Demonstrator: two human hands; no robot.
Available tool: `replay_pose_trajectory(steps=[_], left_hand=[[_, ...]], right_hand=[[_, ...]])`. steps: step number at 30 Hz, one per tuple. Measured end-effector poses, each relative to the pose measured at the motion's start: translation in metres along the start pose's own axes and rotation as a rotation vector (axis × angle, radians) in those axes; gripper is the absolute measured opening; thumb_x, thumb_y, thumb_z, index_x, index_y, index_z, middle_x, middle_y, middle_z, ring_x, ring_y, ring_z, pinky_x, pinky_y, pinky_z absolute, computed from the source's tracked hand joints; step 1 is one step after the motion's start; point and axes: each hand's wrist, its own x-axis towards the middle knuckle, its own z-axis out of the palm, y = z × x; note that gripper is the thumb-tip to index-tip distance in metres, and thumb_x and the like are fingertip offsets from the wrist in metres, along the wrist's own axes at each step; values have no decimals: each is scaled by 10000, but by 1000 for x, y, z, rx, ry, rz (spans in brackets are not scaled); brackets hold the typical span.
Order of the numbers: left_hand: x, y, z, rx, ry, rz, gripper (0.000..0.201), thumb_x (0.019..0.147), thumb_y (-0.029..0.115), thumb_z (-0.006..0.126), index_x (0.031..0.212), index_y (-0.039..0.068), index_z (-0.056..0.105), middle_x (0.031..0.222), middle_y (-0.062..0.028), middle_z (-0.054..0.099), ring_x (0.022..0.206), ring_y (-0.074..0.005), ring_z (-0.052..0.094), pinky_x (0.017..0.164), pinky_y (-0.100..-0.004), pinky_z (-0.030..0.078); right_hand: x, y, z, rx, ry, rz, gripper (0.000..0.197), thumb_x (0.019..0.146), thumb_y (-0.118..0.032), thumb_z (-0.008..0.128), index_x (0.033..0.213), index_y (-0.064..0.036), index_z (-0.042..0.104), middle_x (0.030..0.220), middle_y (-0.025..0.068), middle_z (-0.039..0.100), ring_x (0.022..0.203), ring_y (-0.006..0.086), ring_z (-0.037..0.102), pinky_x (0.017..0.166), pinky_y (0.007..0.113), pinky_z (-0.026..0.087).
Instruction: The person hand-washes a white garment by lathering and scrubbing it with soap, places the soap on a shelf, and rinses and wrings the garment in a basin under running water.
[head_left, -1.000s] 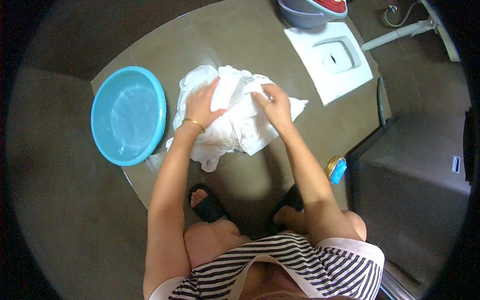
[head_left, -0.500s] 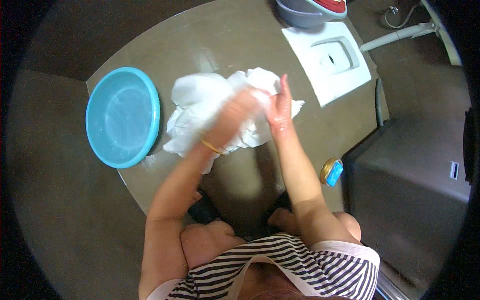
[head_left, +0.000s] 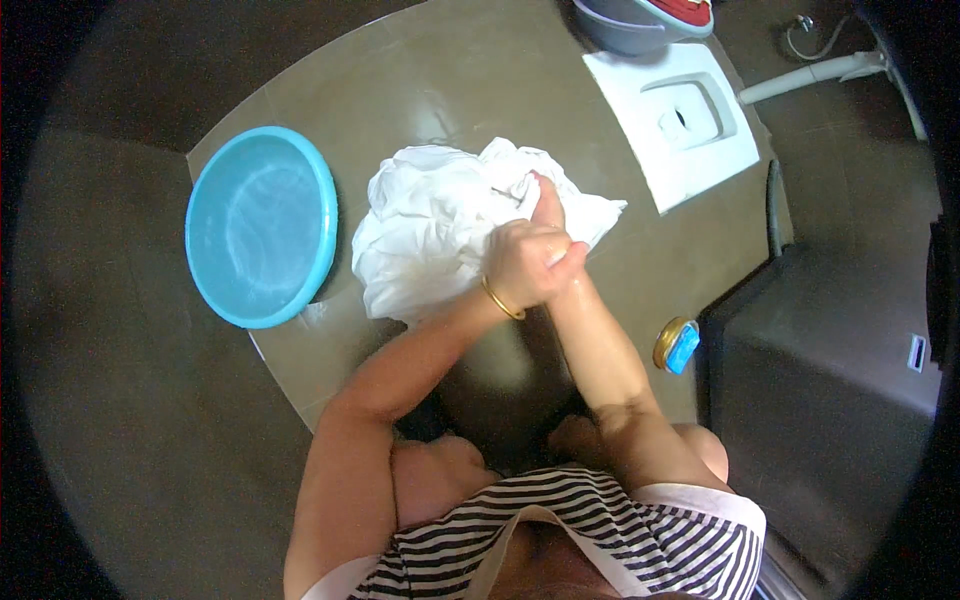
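A crumpled white cloth [head_left: 425, 215] lies in a heap on the floor in front of me. My left hand [head_left: 528, 262], with a gold bangle at the wrist, is closed over my right hand's lower part. A pale spot shows between its fingers; I cannot make out what it is. My right hand [head_left: 548, 205] rests at the right part of the cloth, one digit pointing away from me against a fold. The rest of its fingers are hidden behind my left hand and the cloth.
A blue basin [head_left: 262, 225] stands to the left. On the right a small gold-coloured dish [head_left: 664, 343] holds a blue bar [head_left: 684, 350]. Farther right are a white squat toilet [head_left: 700, 125], a grey tub [head_left: 620, 28] with red fabric, and a dark box-like unit [head_left: 820, 340].
My left hand has swept toward me and rightward, from the blurred rub at my right hand's fingers down to its wrist. The whole view has shifted slightly.
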Motion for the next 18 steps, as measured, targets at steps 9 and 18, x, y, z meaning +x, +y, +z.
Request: replay_pose_trajectory(steps=[9,18], left_hand=[[-3,-21,-147,291,39,-612,208,773,194,565,732,5,488,704,-91,510,627,-175,467,594,-305,392],[51,70,-146,1027,-315,-463,220,673,246,658,747,48,596,779,-138,583,741,-269,566,647,-349,434]], right_hand=[[-46,-102,41,-629,-9,-593,258,825,-290,514,895,-41,522,797,43,531,748,125,488,709,266,397],[-59,-115,19,-74,-400,-168,184,761,-173,551,888,-40,538,883,51,552,876,120,494,796,235,370]])
